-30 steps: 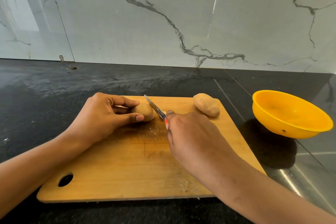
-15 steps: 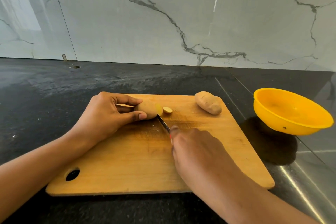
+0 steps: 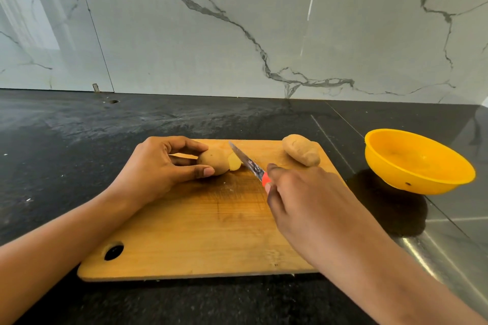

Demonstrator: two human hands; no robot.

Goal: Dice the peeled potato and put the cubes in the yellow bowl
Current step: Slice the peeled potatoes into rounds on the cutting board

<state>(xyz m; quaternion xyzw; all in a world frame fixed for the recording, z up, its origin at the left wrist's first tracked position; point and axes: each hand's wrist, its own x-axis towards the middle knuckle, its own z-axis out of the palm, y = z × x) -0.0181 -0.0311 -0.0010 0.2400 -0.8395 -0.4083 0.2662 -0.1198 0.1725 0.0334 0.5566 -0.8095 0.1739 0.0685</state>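
On the wooden cutting board (image 3: 200, 235) my left hand (image 3: 155, 169) holds a brown potato (image 3: 215, 161) between thumb and fingers; its right end shows a pale yellow cut face (image 3: 234, 162). My right hand (image 3: 303, 198) grips a small knife (image 3: 247, 161) by its red handle, the blade raised just right of that cut face and pointing away from me. A second whole potato (image 3: 301, 153) lies at the board's far right corner. The yellow bowl (image 3: 420, 163) stands on the counter right of the board and looks empty.
The board lies on a black stone counter (image 3: 79, 134) backed by a white marble wall (image 3: 237, 34). A steel strip (image 3: 449, 253) runs along the counter at the right, below the bowl. The board has a hanging hole (image 3: 113, 251) at its near left corner.
The knife cut an end slice off the held potato, then lifted from the board and now sits beside the cut face. The loose slice seen half a second ago is hidden now.
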